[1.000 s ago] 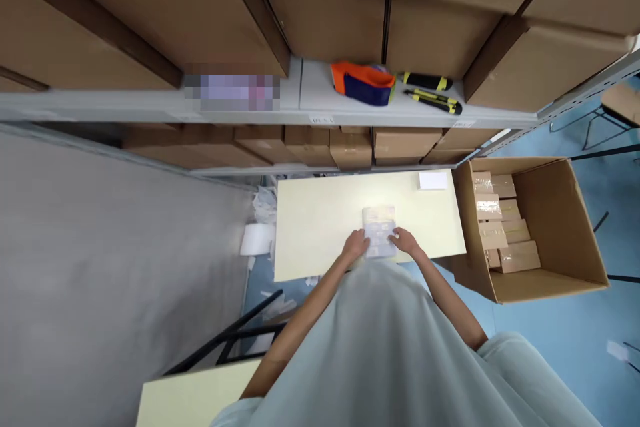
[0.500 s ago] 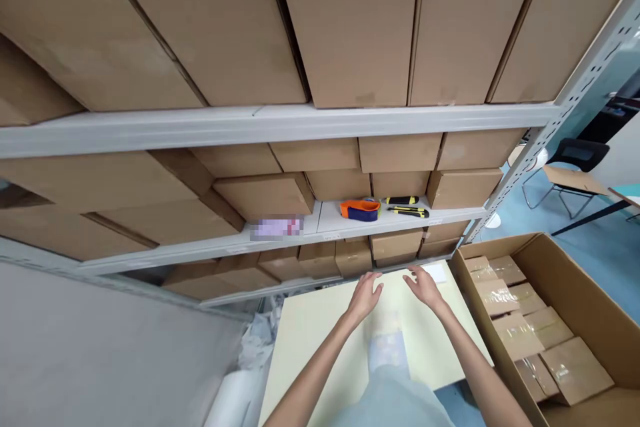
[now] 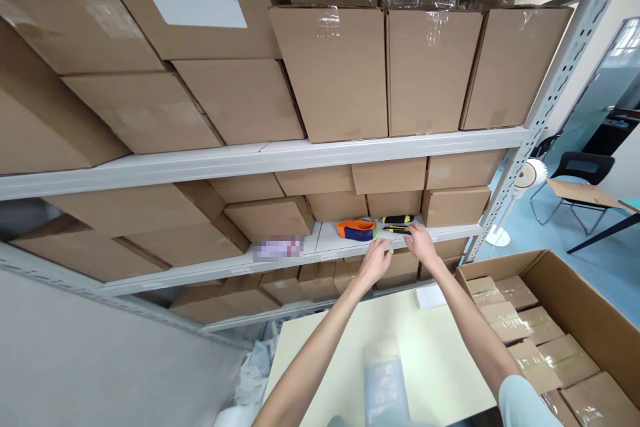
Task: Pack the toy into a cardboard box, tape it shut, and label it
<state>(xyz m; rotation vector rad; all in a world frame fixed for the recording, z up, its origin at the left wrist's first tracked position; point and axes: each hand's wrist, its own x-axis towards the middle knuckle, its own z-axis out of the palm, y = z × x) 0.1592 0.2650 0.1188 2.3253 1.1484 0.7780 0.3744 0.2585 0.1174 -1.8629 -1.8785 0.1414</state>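
Utility knife, black with yellow point(image 3: 397, 230), lying flat near the front edge of the middle rack shelf point(image 3: 327, 237); its right end meets the fingertips of the right hand point(image 3: 421, 245), whose fingers are bent over it, though whether they pinch it or merely touch cannot be told. Second knife, yellow and black point(image 3: 397, 219), lying just behind the first. Left hand point(image 3: 376, 261), at the shelf's front edge, fingers loosely spread, thumb standing apart, nothing visible in its grasp. Orange-and-navy tape dispenser point(image 3: 358, 235), so far as its form can be read, on the same shelf just left of the knives. Pale purple item point(image 3: 279, 248), pixelated, further left. Brown carton point(image 3: 456, 207), right of the knives; more cartons behind and on the shelves above and below. Cream tabletop point(image 3: 340, 347), below the hands, bearing a white rectangular pad point(image 3: 430, 296) near its far edge and a bluish packet point(image 3: 386, 383), blurred, near the wearer. Large open carton point(image 3: 590, 310), right of the table, holding small taped boxes point(image 3: 505, 320). Beyond the rack, on blue flooring: white pedestal fan point(image 3: 531, 175) and black-backed chair point(image 3: 584, 167).
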